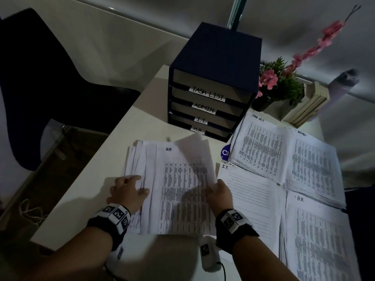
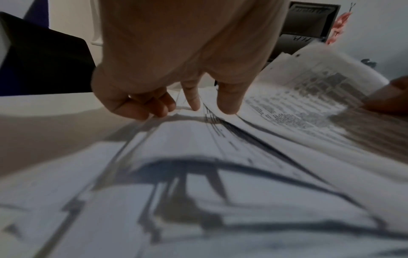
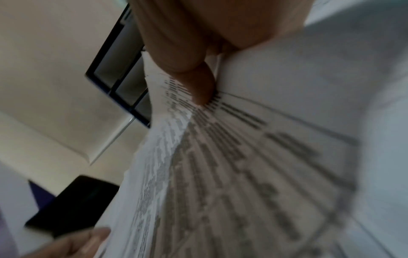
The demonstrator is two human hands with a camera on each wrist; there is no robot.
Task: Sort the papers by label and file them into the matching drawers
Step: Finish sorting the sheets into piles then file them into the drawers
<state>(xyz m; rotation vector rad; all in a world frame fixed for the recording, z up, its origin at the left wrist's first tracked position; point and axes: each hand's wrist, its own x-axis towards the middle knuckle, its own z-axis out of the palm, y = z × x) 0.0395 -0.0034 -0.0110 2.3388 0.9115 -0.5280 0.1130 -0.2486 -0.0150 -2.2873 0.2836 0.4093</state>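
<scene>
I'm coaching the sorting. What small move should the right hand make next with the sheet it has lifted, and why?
Probably tilt the lifted sheet up to read its label: the right hand pinches its edge and its heading is not readable, while the left hand rests on the unsorted stack.

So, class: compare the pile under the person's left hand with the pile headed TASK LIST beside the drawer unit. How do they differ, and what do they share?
The pile under the left hand is fanned out untidily at its left edge; the TASK LIST pile lies squarer. The left pile's visible top sheet is headed H.R.; the other reads TASK LIST. The right hand pinches a sheet lifted off the left pile; nobody touches the TASK LIST pile. Both hold white printed tables.
</scene>
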